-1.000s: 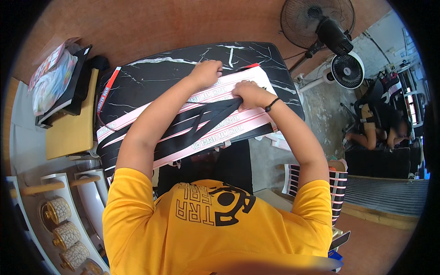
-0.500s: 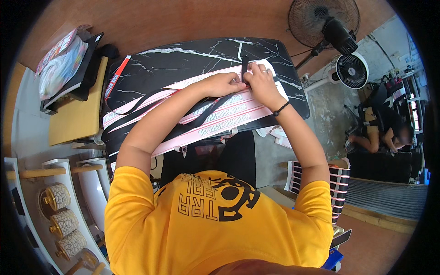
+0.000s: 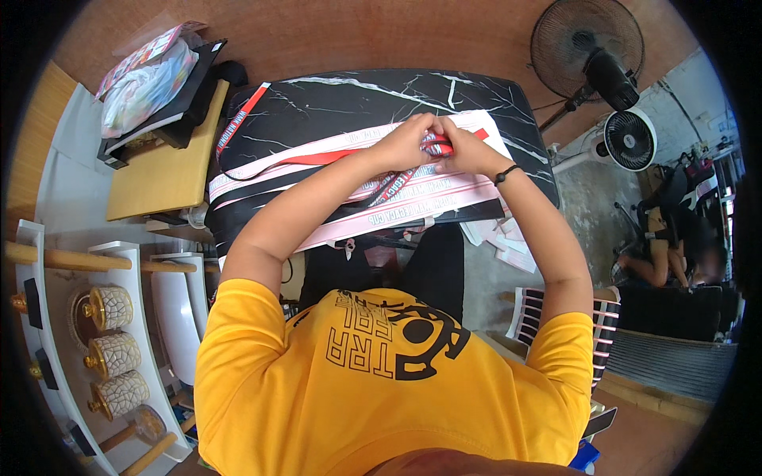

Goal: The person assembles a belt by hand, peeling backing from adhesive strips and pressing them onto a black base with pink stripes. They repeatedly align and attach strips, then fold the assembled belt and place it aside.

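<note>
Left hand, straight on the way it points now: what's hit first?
Past the red strap bunched between them, the left hand would likely meet the right hand first; any gap is unclear here.

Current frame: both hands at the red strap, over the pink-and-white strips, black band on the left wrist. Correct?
One error: the black band is on the wrist of the right hand, not the left, as the head view shows. The rest holds: that hand and the left hand are both at the red strap, over the pink-and-white strips.
</note>
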Available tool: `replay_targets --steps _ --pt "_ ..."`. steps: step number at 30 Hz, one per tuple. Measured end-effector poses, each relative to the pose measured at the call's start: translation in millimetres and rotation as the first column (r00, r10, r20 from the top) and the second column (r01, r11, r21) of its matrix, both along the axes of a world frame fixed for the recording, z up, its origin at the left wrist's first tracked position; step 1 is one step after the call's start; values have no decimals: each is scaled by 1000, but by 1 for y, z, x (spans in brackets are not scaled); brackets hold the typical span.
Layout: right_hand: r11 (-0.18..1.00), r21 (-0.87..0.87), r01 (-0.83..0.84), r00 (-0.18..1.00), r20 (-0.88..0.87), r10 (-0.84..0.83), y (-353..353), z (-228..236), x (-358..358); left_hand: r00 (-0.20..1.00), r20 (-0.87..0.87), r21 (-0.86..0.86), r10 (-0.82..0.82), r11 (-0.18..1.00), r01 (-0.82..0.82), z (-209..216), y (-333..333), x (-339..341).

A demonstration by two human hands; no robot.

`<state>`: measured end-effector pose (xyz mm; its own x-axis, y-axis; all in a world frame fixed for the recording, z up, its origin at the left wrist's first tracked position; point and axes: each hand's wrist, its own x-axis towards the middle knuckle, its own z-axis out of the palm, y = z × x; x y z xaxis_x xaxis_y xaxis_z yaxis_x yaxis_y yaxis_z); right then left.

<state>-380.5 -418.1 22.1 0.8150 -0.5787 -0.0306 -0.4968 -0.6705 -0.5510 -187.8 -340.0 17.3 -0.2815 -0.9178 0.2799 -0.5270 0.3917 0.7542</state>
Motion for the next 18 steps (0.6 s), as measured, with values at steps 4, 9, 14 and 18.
replay_targets --steps 4,9,14,18 --pt "959 -281 26 1000 3 -26 -8 12 10 995 -85 -71 42 996 -48 12 -1 -2" --pt "769 -635 80 997 55 -58 -6 45 22 954 128 -146 270 957 -251 24 13 -5" --pt "733 -670 122 977 -50 -208 -6 86 26 833 269 -239 483 871 -428 26 23 1" --pt "662 -724 194 925 -91 -369 -22 124 0 786 334 -323 521 846 -424 22 40 35"
